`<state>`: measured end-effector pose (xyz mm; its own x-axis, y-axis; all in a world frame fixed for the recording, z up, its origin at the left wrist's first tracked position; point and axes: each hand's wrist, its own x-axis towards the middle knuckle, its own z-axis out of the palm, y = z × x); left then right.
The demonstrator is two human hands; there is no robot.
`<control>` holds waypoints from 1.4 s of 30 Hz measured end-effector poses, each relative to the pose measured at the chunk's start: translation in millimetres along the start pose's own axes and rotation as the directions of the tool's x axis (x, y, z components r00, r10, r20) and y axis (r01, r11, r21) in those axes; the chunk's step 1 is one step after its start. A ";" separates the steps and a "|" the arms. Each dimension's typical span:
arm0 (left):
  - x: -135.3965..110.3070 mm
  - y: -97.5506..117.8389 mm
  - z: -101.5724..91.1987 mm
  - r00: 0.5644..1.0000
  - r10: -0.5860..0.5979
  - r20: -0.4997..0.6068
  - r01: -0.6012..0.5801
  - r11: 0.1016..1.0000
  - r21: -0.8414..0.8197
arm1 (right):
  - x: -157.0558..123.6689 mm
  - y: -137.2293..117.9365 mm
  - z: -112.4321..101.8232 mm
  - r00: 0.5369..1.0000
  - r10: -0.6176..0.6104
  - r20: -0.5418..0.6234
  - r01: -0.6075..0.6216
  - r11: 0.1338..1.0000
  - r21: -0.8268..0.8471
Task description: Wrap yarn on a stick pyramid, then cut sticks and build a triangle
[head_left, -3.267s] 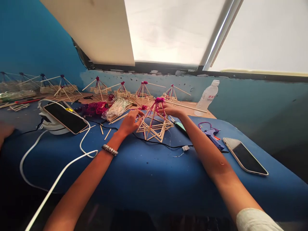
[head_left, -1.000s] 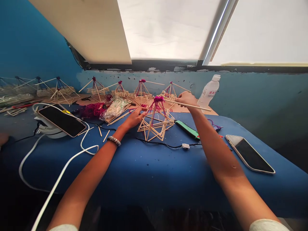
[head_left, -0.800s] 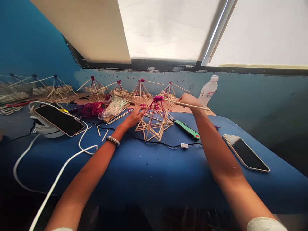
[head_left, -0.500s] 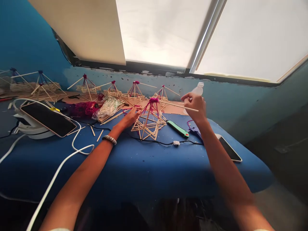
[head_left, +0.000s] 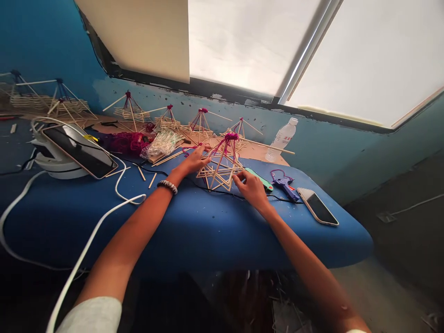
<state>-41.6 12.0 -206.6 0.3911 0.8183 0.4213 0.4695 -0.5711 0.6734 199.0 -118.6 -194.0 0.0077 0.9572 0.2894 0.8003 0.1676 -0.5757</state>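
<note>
A small structure of wooden sticks (head_left: 218, 181), with a star-shaped layered base and magenta yarn tied at its peak (head_left: 231, 137), stands near the middle of the blue table. My left hand (head_left: 196, 161) grips its left side, thumb and fingers bent around the sticks. On the other side, my right hand (head_left: 252, 188) pinches the right corner of the base between thumb and fingers. One long stick (head_left: 267, 147) juts out to the right from the yarn knot. Behind my right hand lies a green-handled cutter (head_left: 263, 179), partly covered.
A purple glue gun (head_left: 287, 187), a phone (head_left: 318, 207) and a water bottle (head_left: 281, 141) are on the right. Similar stick structures (head_left: 130, 111) line the back. Magenta yarn (head_left: 130, 144), bagged sticks (head_left: 162, 144), a propped phone (head_left: 79, 150) and white cable (head_left: 93, 229) occupy the left.
My right hand has come down from the long stick's outer end to the base's right corner. My left hand stays at the left side. The view has shifted slightly.
</note>
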 end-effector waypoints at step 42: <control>-112.8 162.4 30.1 0.790 0.495 0.361 -0.561 0.822 0.098 | -137.2 42.5 -93.8 0.952 -0.303 0.043 0.224 0.785 0.578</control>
<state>14.3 -175.0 -163.0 0.8273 0.3399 0.4473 0.2447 -0.9347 0.2577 288.3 -265.0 -186.5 -0.2604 0.8707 0.4172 0.2829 0.4820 -0.8293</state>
